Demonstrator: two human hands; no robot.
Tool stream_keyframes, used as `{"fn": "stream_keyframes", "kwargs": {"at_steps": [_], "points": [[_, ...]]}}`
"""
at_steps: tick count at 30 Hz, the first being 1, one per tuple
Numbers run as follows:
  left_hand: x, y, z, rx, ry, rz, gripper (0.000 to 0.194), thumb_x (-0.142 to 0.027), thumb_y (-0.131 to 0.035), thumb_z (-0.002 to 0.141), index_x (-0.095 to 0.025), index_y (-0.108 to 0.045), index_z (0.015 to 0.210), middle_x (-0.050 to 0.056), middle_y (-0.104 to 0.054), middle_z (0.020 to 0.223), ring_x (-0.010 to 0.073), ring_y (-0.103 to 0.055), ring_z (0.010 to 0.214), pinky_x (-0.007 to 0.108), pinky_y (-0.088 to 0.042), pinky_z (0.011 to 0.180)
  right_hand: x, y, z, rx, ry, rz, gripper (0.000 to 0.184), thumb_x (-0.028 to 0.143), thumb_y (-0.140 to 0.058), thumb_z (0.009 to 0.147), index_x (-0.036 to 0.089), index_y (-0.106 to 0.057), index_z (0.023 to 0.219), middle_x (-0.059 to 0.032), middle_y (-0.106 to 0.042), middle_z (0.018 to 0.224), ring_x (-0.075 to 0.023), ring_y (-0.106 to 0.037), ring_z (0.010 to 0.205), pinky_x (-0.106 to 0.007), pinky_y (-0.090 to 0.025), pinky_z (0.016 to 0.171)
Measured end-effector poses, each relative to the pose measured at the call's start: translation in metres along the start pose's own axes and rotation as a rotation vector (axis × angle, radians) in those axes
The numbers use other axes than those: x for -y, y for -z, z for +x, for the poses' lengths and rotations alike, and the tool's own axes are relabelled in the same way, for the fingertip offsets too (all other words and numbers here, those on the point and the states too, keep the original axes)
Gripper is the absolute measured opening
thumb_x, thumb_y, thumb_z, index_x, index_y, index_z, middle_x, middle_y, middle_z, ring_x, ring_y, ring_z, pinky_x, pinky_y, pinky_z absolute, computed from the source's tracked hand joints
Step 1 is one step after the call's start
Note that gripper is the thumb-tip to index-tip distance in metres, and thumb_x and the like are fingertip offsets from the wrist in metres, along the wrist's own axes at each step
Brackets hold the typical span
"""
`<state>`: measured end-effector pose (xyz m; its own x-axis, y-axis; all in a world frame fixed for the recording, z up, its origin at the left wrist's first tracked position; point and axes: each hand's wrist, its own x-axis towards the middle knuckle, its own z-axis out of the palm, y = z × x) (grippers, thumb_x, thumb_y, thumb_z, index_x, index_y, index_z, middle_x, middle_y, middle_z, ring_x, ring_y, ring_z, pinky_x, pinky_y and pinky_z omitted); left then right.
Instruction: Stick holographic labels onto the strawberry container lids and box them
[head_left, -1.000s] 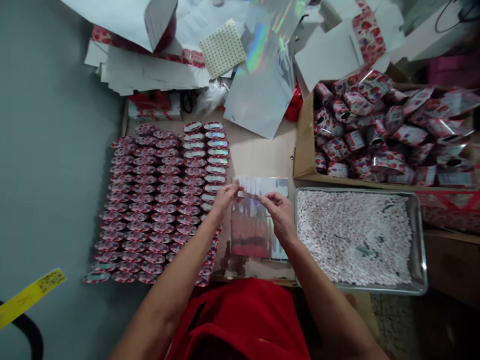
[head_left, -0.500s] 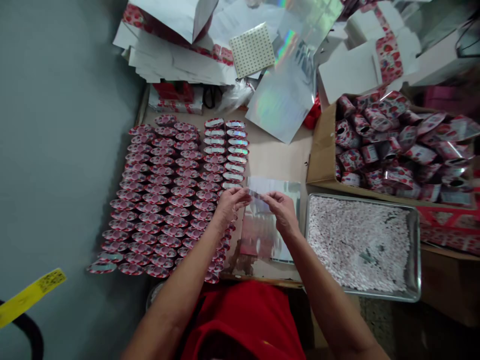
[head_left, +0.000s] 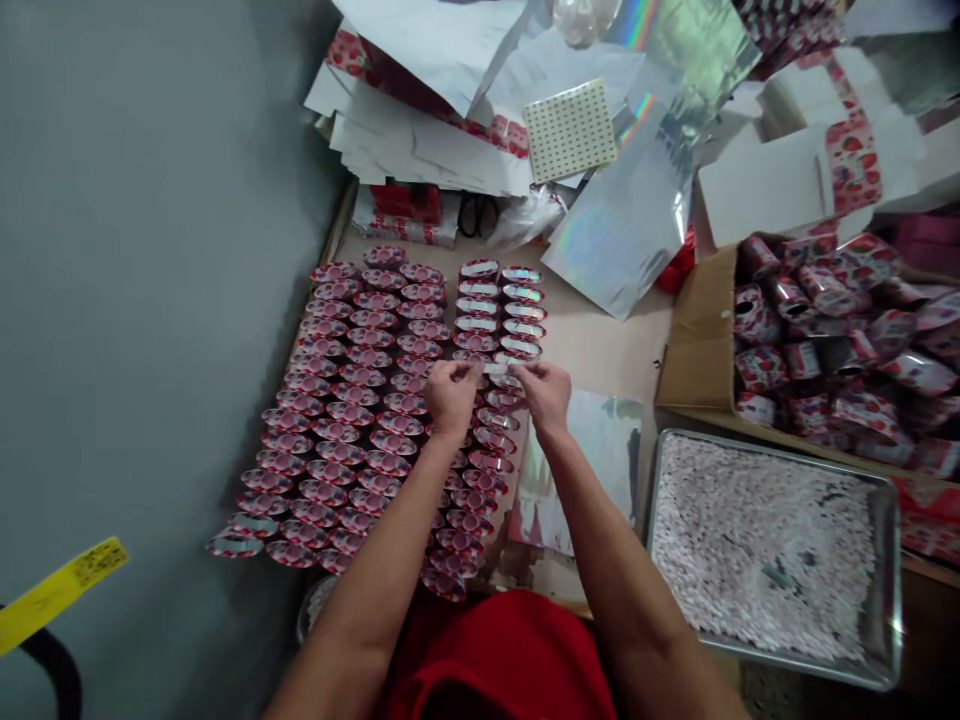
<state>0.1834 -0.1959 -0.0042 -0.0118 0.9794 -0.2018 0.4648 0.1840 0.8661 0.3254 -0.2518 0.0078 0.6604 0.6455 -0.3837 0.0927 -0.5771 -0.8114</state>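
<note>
Between my two hands a short silver strip (head_left: 496, 369) is stretched level. My left hand (head_left: 451, 400) pinches its left end, and my right hand (head_left: 546, 396) pinches the right end. Both hands are over the rightmost column of small oval packs (head_left: 386, 465), which stand on end in tight rows, red and pink with strawberry print. Several packs at the far end of the two right columns carry shiny silver strips across their tops (head_left: 523, 312). Whether the held strip touches a pack, I cannot tell. A shiny sheet (head_left: 611, 440) lies right of the packs, partly behind my right forearm.
On the right are a metal tray (head_left: 889, 560) of small whitish pieces and a cardboard box (head_left: 694, 345) full of strawberry-printed packs. Stacked white card (head_left: 427, 145), a dotted sheet (head_left: 571, 130) and holographic sheets (head_left: 619, 235) lie at the back. A grey wall (head_left: 135, 250) bounds the left.
Both hands have moved from over the shiny sheet to the left, above the right column of packs, carrying the strip. The view has also shifted, so the table appears farther right.
</note>
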Motion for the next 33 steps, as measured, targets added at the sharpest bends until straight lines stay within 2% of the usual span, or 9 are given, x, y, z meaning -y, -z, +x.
{"fn": "stream_keyframes", "kwargs": {"at_steps": [2, 4, 9, 21, 26, 28, 31, 33], "points": [[-0.001, 0.001, 0.024, -0.091, -0.097, 0.247, 0.013, -0.035, -0.080, 0.082, -0.023, -0.078, 0.079, 0.008, -0.069, 0.098, 0.0271, -0.062, 0.099, 0.039, -0.047, 0.094, 0.009, -0.021, 0.023, -0.021, 0.022, -0.166, 0.032, 0.051, -0.070, 0.077, 0.021, -0.082, 0.081, -0.0033, -0.075, 0.073, -0.0221, -0.068, 0.073, -0.029, -0.048, 0.067], [-0.001, -0.001, 0.044, -0.130, -0.122, 0.405, 0.012, -0.036, -0.080, 0.083, -0.024, -0.079, 0.081, 0.011, -0.067, 0.107, 0.0324, -0.058, 0.110, 0.044, -0.045, 0.098, 0.016, -0.037, 0.040, -0.020, 0.029, -0.284, 0.030, 0.049, -0.069, 0.079, 0.023, -0.083, 0.085, -0.0037, -0.077, 0.075, -0.0230, -0.069, 0.076, -0.030, -0.048, 0.070], [0.004, -0.006, 0.065, -0.119, -0.098, 0.510, 0.014, -0.040, -0.079, 0.085, -0.026, -0.080, 0.085, 0.013, -0.066, 0.116, 0.0372, -0.054, 0.116, 0.048, -0.043, 0.097, 0.021, -0.055, 0.056, -0.026, 0.006, -0.425, 0.027, 0.048, -0.067, 0.083, 0.027, -0.083, 0.089, -0.0049, -0.078, 0.078, -0.0244, -0.071, 0.077, -0.031, -0.048, 0.073], [0.009, -0.009, 0.064, -0.092, -0.093, 0.506, 0.015, -0.040, -0.076, 0.087, -0.026, -0.080, 0.086, 0.012, -0.066, 0.115, 0.0357, -0.056, 0.116, 0.046, -0.042, 0.098, 0.019, -0.060, 0.058, -0.044, -0.022, -0.487, 0.023, 0.044, -0.065, 0.083, 0.028, -0.081, 0.088, -0.0041, -0.078, 0.081, -0.0248, -0.071, 0.081, -0.032, -0.050, 0.077], [0.011, -0.010, 0.062, -0.093, -0.085, 0.468, 0.015, -0.039, -0.077, 0.085, -0.025, -0.076, 0.082, 0.012, -0.065, 0.116, 0.0374, -0.055, 0.118, 0.049, -0.041, 0.100, 0.021, -0.063, 0.055, -0.047, -0.014, -0.537, 0.022, 0.045, -0.066, 0.085, 0.027, -0.079, 0.087, -0.0069, -0.077, 0.087, -0.0283, -0.070, 0.088, -0.037, -0.050, 0.082], [0.010, -0.011, 0.063, -0.109, -0.065, 0.457, 0.017, -0.040, -0.079, 0.084, -0.024, -0.073, 0.086, 0.013, -0.064, 0.119, 0.0385, -0.054, 0.120, 0.050, -0.040, 0.101, 0.020, -0.062, 0.057, -0.056, -0.018, -0.563, 0.023, 0.047, -0.068, 0.084, 0.025, -0.075, 0.090, -0.0086, -0.076, 0.090, -0.0299, -0.070, 0.092, -0.039, -0.050, 0.084], [0.005, -0.012, 0.072, -0.158, 0.000, 0.470, 0.037, -0.041, -0.085, 0.077, -0.021, -0.066, 0.102, 0.017, -0.061, 0.125, 0.0399, -0.053, 0.123, 0.051, -0.041, 0.103, 0.020, -0.057, 0.064, -0.102, -0.068, -0.587, 0.043, 0.051, -0.080, 0.076, 0.022, -0.067, 0.105, -0.0104, -0.075, 0.097, -0.0315, -0.069, 0.094, -0.042, -0.050, 0.085], [0.000, -0.010, 0.079, -0.141, 0.041, 0.488, 0.038, -0.036, -0.087, 0.075, -0.021, -0.064, 0.101, 0.018, -0.061, 0.125, 0.0402, -0.054, 0.122, 0.052, -0.041, 0.103, 0.023, -0.052, 0.068, -0.096, -0.089, -0.593, 0.051, 0.050, -0.085, 0.070, 0.022, -0.063, 0.107, -0.0103, -0.074, 0.097, -0.0315, -0.069, 0.093, -0.042, -0.050, 0.085]]}}
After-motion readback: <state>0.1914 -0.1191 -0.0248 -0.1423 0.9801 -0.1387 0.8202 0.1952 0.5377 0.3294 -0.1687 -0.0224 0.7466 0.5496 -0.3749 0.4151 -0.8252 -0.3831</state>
